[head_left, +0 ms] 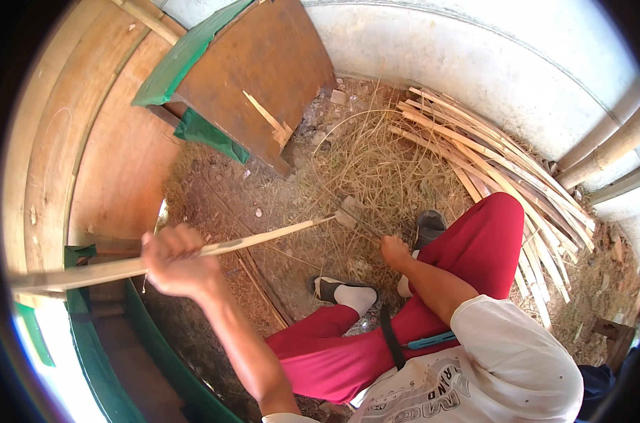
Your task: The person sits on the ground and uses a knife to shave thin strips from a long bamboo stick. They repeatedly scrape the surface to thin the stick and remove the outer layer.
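My left hand [175,261] is closed around a long pale bamboo strip [263,235], slightly blurred. The strip runs from the far left edge across to the middle, where its thin tip reaches a small pale block [349,211] on the ground. My right hand [395,252] is closed beside my raised knee, on a thin dark tool [368,228] that slants up toward the block. What kind of tool it is cannot be made out, and its grip is hidden in my fingers.
Many split strips lie in a pile [489,155] at the right by the pale wall [433,49]. Curly shavings [366,151] cover the ground ahead. A brown wooden panel with green covering [256,77] stands at the back. Wood boards [115,162] and a green-edged frame [122,338] are at left.
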The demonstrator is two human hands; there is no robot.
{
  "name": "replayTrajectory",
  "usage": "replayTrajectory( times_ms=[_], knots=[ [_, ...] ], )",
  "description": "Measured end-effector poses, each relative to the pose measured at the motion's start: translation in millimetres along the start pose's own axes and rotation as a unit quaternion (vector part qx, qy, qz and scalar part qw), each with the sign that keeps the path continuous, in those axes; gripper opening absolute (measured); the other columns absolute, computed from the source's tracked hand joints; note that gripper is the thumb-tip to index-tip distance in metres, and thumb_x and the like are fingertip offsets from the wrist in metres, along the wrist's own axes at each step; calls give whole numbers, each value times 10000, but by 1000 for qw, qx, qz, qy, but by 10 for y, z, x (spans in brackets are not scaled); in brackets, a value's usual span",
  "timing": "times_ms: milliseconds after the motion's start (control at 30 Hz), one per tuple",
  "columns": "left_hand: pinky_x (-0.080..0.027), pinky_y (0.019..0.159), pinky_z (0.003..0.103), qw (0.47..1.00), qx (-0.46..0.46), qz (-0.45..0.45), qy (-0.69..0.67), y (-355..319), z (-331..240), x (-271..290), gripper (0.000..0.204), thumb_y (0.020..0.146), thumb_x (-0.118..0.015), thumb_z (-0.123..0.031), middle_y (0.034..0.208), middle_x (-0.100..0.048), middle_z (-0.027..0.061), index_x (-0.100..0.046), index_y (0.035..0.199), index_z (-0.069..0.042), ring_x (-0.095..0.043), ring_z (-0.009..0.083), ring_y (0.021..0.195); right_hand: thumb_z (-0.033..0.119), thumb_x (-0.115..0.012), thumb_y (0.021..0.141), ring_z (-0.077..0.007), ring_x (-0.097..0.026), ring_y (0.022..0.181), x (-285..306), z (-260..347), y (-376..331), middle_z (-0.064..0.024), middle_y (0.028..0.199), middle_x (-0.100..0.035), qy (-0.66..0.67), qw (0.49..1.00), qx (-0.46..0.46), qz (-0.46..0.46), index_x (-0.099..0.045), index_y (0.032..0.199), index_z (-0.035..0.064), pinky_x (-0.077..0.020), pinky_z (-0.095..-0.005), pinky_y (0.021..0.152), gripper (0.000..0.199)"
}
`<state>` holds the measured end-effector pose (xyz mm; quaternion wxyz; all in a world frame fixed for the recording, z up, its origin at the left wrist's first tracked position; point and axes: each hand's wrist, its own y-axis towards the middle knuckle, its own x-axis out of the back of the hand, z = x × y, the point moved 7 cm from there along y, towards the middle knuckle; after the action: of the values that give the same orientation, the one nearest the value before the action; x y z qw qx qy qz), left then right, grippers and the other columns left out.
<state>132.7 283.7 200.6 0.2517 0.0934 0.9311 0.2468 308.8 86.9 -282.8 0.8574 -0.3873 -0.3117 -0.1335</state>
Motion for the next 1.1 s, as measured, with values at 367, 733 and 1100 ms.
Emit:
replayTrajectory(
  times_ms=[367, 733, 1100],
  knots=[
    [-164, 445, 300, 990, -16, 84, -112, 341, -1208, 940, 460, 1018, -461, -196, 553, -215, -16, -247, 612, -176, -153, 117, 487, 288, -593, 985, -345, -677, 686, 866, 430, -22, -247, 744, -670, 126, 992, 5, 1, -699, 828, -78, -530, -473, 635, 413],
    [-176, 419, 286, 969, -37, 25, -242, 133, -1354, 2099, 447, 1005, -449, -183, 542, -188, -26, -242, 609, -182, -128, 110, 456, 307, -561, 996, -370, -652, 671, 3285, -302, -2136, -225, 703, -641, -30, 947, 38, -316, -707, 849, -15, -514, -466, 656, 383],
    [-176, 436, 301, 938, -30, -300, -171, -485, -650, 2334, 434, 939, -468, -196, 549, -194, -17, -195, 602, -197, -188, 125, 468, 532, -538, 994, -98, -359, 390, 1934, -3218, -2592, 30, 487, -376, 322, 894, -150, -273, -613, 784, 46, -262, -299, 389, 535]
  ],
)
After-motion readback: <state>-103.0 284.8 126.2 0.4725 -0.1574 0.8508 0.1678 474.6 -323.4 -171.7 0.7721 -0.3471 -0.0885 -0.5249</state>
